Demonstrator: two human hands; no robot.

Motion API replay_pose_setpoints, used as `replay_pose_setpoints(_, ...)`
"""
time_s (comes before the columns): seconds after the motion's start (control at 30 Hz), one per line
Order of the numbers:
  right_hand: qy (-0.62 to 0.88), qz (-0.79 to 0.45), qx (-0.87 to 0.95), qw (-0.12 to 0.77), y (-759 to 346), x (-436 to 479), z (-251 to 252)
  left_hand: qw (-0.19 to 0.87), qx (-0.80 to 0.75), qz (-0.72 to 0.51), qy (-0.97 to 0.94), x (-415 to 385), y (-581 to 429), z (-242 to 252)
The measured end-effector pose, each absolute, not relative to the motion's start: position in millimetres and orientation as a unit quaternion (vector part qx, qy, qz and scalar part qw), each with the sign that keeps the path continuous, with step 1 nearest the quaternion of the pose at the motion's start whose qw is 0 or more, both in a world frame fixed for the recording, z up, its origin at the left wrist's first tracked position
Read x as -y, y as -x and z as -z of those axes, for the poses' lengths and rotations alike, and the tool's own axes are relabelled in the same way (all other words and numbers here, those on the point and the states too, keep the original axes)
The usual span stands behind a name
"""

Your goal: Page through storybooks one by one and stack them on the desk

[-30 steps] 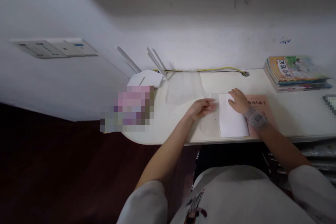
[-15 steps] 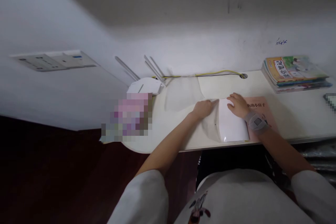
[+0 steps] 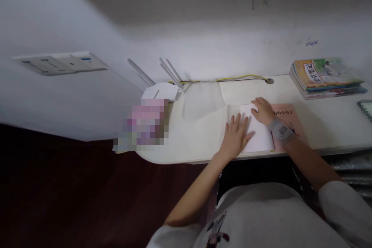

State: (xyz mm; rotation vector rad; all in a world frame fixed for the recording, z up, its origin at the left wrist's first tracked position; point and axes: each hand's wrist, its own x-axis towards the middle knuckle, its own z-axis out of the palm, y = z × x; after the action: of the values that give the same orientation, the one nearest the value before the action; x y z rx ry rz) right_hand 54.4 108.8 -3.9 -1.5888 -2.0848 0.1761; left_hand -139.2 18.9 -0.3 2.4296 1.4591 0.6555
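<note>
The person's left hand [image 3: 235, 137] lies palm down, fingers spread wide, its thumb side on a white paper sheet [image 3: 258, 133] and its palm on a large translucent sheet [image 3: 200, 114]. The right hand [image 3: 263, 111], fingers gently curled, rests on the white sheet's upper right corner without visibly gripping it. The white sheet lies on a white desk [image 3: 334, 131], against a pink book [image 3: 287, 124].
</note>
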Motion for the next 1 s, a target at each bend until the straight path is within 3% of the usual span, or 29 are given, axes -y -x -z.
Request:
replay_pose_setpoints(0.3, 0.47, -0.108, 0.848, 0.22, -95, -35, 10, 0.191, -0.563, -0.242, -0.767, -4, 134, 20)
replay_pose_setpoints(0.63, 0.532, -0.068, 0.827, 0.169, -73, -22, 16, 0.207, -0.553, -0.247, -0.769, -3, 136, 19)
replay_pose_setpoints(1.0, 0.549, -0.066, 0.81, 0.195, -74, -24, 22, 0.218, -0.544, -0.261, -0.767, -2, 137, 16)
